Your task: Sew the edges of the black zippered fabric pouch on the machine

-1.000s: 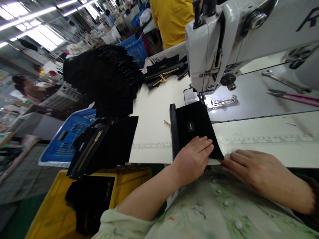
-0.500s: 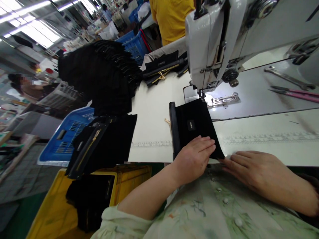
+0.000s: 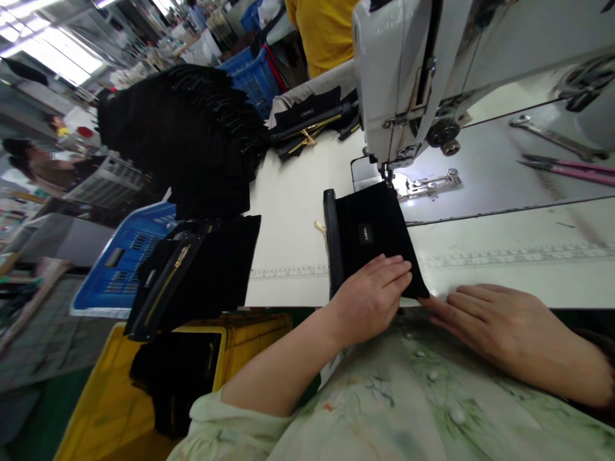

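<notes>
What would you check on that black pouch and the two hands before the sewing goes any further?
1. Left hand flat on the black pouch: ok.
2. Right hand at the pouch's near corner: ok.
3. Pouch's far corner under the sewing machine foot: ok.
4. Fingers away from the needle: ok.
5. Needle threaded: cannot tell.
6. Scissors and wrench off the pouch's path: ok.

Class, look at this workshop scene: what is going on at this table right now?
A person sits at a white sewing machine. Their left hand lies flat on the near end of a black fabric pouch, whose far edge sits under the needle. Their right hand rests flat on the white table, fingertips at the pouch's near corner. More black pouches lie stacked to the left, over a yellow crate.
</notes>
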A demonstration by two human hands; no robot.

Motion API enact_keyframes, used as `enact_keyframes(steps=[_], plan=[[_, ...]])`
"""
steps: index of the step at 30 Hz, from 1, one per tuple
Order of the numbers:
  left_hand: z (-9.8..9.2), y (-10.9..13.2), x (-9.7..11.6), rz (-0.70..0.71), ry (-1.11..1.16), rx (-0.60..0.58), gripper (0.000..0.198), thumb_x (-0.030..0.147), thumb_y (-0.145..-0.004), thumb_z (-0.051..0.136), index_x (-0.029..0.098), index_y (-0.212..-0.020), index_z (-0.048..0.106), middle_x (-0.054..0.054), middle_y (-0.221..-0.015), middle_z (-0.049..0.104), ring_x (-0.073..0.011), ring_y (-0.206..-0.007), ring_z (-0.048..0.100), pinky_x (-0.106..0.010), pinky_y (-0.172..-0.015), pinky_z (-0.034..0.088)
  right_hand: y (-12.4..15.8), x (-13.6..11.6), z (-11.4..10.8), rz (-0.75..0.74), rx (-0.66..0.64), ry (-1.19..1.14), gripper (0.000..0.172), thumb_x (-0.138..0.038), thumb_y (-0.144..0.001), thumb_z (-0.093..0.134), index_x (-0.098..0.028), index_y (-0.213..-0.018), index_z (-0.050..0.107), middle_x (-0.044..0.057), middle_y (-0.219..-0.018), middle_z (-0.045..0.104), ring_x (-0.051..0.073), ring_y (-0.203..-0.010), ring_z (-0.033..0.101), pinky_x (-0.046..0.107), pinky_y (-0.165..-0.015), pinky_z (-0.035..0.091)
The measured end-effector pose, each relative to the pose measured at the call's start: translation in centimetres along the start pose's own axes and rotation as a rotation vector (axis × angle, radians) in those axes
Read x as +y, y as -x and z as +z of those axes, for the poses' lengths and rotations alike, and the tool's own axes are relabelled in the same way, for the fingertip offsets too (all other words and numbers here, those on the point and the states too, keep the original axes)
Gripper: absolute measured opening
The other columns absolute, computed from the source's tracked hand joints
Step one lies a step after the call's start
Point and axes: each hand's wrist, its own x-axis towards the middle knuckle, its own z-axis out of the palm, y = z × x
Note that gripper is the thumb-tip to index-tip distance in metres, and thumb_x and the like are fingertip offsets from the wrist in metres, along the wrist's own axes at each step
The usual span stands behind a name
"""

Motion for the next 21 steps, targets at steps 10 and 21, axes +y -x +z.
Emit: enact_keyframes(steps=[10,21], plan=[[-0.2,0.1,0.0,0.062,-0.066,0.016,0.036,0.014,-0.104,0.039,0.001,-0.127,0.065,-0.021,-0.133,0.07,-0.0257,-0.135,0.062,-0.044,-0.116,0.051,1.8,-0.3,0.4,0.045,0.018,-0.073,0.025,-0.011,-0.104,0.043,-0.016,-0.115,0.066,0.003,-0.077,0.069,0.019,-0.067,0.062,0.035,-0.067,0.05],[-1.5,-1.2,1.4,0.171,-0.397,-0.197,0.038,0.01,-0.102,0.039,-0.004,-0.123,0.068,-0.024,-0.132,0.068,-0.0314,-0.126,0.065,-0.043,-0.106,0.056,0.8,0.9,-1.0,0.0,0.013,-0.205,0.027,-0.014,-0.108,0.043,-0.017,-0.094,0.067,0.003,-0.075,0.069,0.015,-0.064,0.062,0.03,-0.062,0.051]])
